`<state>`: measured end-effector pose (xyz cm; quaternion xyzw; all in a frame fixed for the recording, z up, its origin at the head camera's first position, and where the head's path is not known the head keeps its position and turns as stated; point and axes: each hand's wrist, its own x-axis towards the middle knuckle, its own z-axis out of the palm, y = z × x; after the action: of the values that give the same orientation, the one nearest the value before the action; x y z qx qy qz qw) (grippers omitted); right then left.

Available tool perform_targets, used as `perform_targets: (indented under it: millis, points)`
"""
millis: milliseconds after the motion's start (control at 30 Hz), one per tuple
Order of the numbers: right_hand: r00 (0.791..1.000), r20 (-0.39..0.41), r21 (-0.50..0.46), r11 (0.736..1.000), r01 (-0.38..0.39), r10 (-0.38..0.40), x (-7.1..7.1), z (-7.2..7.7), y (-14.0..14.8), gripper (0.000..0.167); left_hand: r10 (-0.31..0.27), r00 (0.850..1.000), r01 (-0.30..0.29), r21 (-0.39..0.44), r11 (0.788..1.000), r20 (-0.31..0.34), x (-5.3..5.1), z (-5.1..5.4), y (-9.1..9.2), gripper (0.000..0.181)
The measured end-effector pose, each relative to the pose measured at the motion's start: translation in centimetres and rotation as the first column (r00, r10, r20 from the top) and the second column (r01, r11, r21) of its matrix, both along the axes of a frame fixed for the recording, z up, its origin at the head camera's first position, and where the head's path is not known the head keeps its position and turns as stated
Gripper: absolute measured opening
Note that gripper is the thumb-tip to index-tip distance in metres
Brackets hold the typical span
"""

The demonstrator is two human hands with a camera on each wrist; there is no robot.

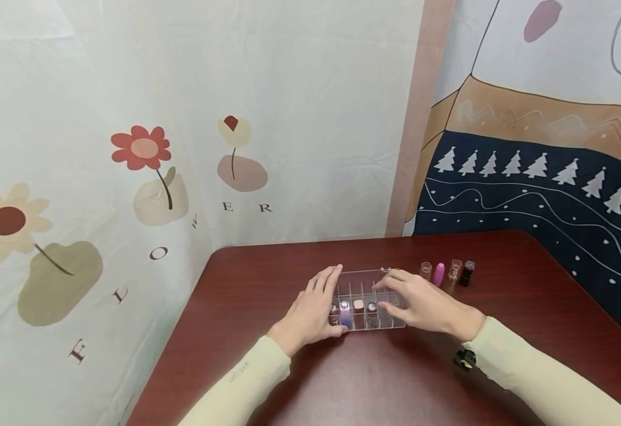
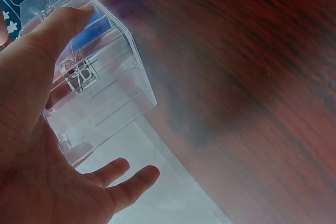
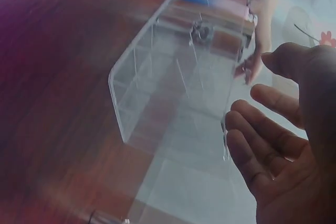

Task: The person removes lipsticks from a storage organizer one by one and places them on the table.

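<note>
A clear plastic lipstick organizer (image 1: 387, 322) with divided compartments sits on the table, its transparent lid (image 1: 358, 277) standing raised at the back. Several lipsticks occupy its left compartments, among them a purple-blue one (image 1: 345, 316) and a dark one with a clear top (image 1: 372, 316). My left hand (image 1: 310, 310) holds the organizer's left end, thumb at the front and fingers toward the back. In the left wrist view, the thumb presses on the clear plastic. My right hand (image 1: 419, 299) hovers at the right end with loosely bent fingers; its fingertips (image 3: 239, 142) are close to the rim, contact unclear.
Behind my right hand stand a purple-pink tube (image 1: 438, 274), a black lipstick (image 1: 467, 273) and two clear-topped tubes, one of them a clear-topped tube (image 1: 454, 270). The reddish-brown table (image 1: 246, 278) meets a printed cloth wall (image 1: 310, 195) at the back.
</note>
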<state>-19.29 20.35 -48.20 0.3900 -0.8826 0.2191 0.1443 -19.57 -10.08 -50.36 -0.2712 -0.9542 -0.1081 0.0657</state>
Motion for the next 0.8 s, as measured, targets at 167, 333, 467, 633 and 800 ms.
perform_targets:
  millis: [167,333,467,633,800]
  points:
    - [0.999,0.028,0.008,0.999,-0.033,0.033,-0.3,-0.4,-1.1,0.031,-0.013,1.000,0.013,-0.005,1.000,-0.005,-0.5,0.4,0.0,0.141]
    - [0.999,0.006,0.035,0.999,-0.039,0.039,-0.4,-1.1,-1.9,0.028,-0.017,1.000,0.017,-0.017,1.000,0.005,-0.6,0.8,0.1,0.142]
    - [1.000,-0.002,0.046,0.999,-0.025,0.025,-0.3,-1.4,-2.0,0.025,-0.016,1.000,0.016,-0.035,0.999,0.010,-0.6,0.8,0.2,0.143]
    - [0.999,0.032,0.049,0.999,-0.001,0.000,0.0,-1.5,-2.3,0.023,-0.005,1.000,0.006,-0.062,0.998,0.009,-0.5,0.8,0.1,0.146]
    - [0.996,0.094,0.039,0.999,-0.005,0.002,0.2,-1.2,-2.3,0.020,-0.005,1.000,0.007,-0.063,0.998,0.026,-0.2,0.7,-0.1,0.146]
